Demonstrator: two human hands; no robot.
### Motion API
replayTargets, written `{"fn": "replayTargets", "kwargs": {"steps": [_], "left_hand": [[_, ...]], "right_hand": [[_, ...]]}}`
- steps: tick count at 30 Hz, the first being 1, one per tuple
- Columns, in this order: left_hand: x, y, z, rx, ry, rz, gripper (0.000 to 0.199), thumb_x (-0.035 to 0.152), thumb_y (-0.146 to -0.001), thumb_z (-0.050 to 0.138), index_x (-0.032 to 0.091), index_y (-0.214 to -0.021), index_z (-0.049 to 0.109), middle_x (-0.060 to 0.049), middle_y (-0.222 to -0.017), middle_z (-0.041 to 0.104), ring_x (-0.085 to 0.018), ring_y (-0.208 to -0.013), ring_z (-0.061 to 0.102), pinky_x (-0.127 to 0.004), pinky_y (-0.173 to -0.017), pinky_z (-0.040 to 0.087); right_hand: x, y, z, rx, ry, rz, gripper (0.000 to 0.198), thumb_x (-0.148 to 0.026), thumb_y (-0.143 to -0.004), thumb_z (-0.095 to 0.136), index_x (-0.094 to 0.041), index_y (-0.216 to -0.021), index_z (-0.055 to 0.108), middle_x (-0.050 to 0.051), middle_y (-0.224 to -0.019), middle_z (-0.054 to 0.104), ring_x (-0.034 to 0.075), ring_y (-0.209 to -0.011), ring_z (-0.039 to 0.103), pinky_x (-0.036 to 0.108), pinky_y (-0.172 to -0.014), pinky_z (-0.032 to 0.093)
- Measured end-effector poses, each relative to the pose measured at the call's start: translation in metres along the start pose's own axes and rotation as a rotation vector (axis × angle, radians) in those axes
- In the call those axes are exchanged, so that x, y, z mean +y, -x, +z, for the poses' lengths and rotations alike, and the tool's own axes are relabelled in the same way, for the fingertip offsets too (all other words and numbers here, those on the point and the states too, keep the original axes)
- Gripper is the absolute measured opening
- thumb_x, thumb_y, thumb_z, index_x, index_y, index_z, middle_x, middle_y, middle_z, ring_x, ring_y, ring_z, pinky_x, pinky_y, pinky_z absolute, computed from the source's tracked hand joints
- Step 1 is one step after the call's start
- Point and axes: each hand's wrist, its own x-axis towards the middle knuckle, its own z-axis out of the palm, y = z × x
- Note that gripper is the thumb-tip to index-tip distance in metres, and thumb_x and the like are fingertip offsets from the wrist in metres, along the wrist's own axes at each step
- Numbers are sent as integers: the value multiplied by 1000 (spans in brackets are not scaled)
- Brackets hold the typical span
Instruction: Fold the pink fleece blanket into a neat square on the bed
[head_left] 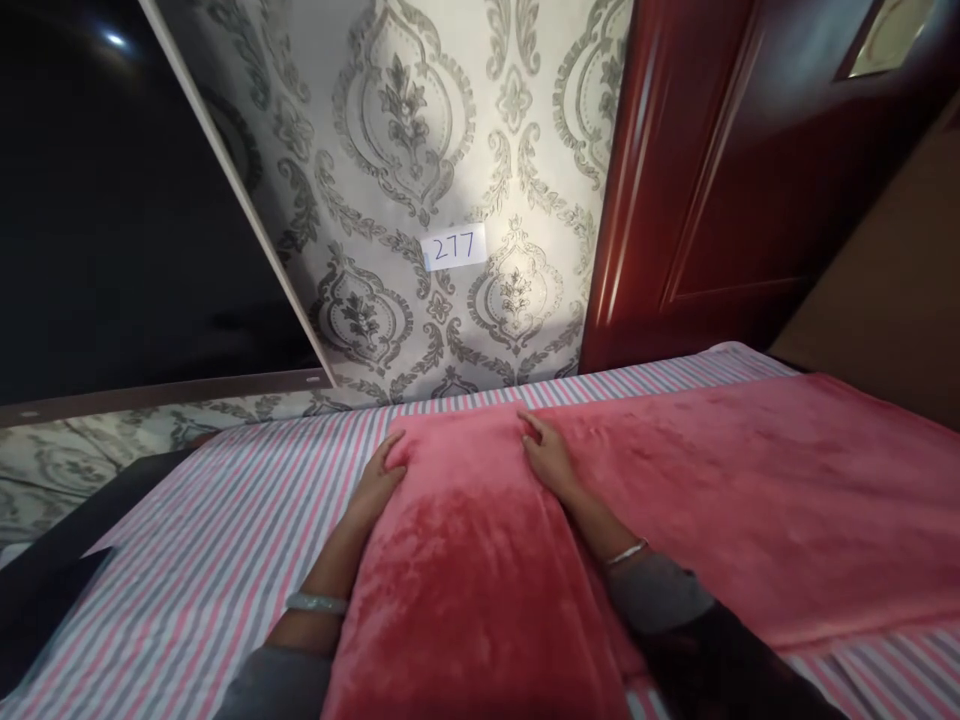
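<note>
A plush pinkish-red blanket (465, 590) lies on a striped sheet, with a folded section running toward me between my arms. My left hand (377, 482) rests against the left edge of this folded section, thumb and index finger apart. At the opposite edge, my right hand (549, 455) touches the fabric with its index finger stretched forward and thumb spread. Some fingers of both hands are hidden along the blanket's sides. Off to the right, the rest of the blanket spreads in a single flat area with slight wrinkles.
The striped sheet (217, 530) shows on the left and along the far edge. Behind it stands a patterned wall bearing a paper label (454, 247) marked 277. A large dark screen (135, 220) is at left; a reddish-brown wooden door (697, 180) rises at right.
</note>
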Motion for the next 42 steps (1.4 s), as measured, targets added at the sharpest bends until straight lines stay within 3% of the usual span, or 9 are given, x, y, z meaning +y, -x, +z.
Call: {"fn": "replayTargets", "kwargs": {"steps": [3,7,10,15,18,22,27,32,42], "left_hand": [[-4,0,0,28,-59,-24,68,14,-70,62,19,-138,58,-8,-146,57,-26,-137,50,-40,-115,39],[2,-1,-8,19,53,-157,67,24,-75,71,18,-140,56,-13,-138,62,-28,-124,61,-42,-104,50],[15,-2,-18,56,65,-214,73,36,-79,73,16,-145,51,-18,-145,54,-32,-124,61,-45,-102,51],[32,4,-6,-82,-297,134,72,53,-88,61,22,-151,44,-11,-164,31,-30,-151,27,-46,-121,26],[27,13,17,-263,-617,273,67,54,-92,54,24,-151,43,-12,-164,29,-33,-154,18,-56,-123,13],[12,20,34,-287,-881,320,63,53,-96,47,25,-152,42,-13,-164,29,-34,-153,19,-61,-121,12],[7,19,30,-274,-914,349,63,55,-97,46,26,-153,41,-14,-163,31,-34,-153,22,-60,-121,15],[15,17,30,-309,-914,328,62,53,-95,49,25,-151,45,-15,-162,34,-36,-151,25,-60,-120,18],[42,17,27,-417,-969,268,62,49,-95,50,23,-151,44,-17,-162,33,-39,-150,25,-64,-117,20]], "right_hand": [[3,-1,1,-7,136,-12,54,-14,-75,52,-19,-126,69,8,-131,66,25,-128,56,43,-118,35],[-1,-1,-1,-21,293,-23,57,-14,-76,49,-18,-131,65,11,-130,66,27,-127,55,45,-117,35],[-16,0,-4,-28,447,-59,62,-16,-79,50,-17,-141,56,13,-146,53,30,-139,43,47,-120,28],[-49,15,5,-193,692,-311,76,-40,-92,53,-16,-159,27,12,-168,12,32,-154,5,53,-123,12],[-46,28,17,-369,751,-258,79,-53,-92,54,-15,-157,33,16,-164,25,34,-154,10,55,-123,7],[-28,37,24,-412,782,-169,84,-63,-89,56,-11,-153,42,19,-161,30,36,-152,16,52,-124,5],[-27,37,22,-401,832,-171,83,-62,-90,56,-11,-153,41,19,-161,30,35,-152,19,52,-123,8],[-44,21,14,-398,778,-198,58,-44,-98,48,-19,-151,46,14,-159,38,33,-149,27,54,-122,15],[-41,6,11,-441,903,-105,56,-36,-101,40,-17,-154,39,12,-164,27,31,-153,15,62,-120,10]]}}
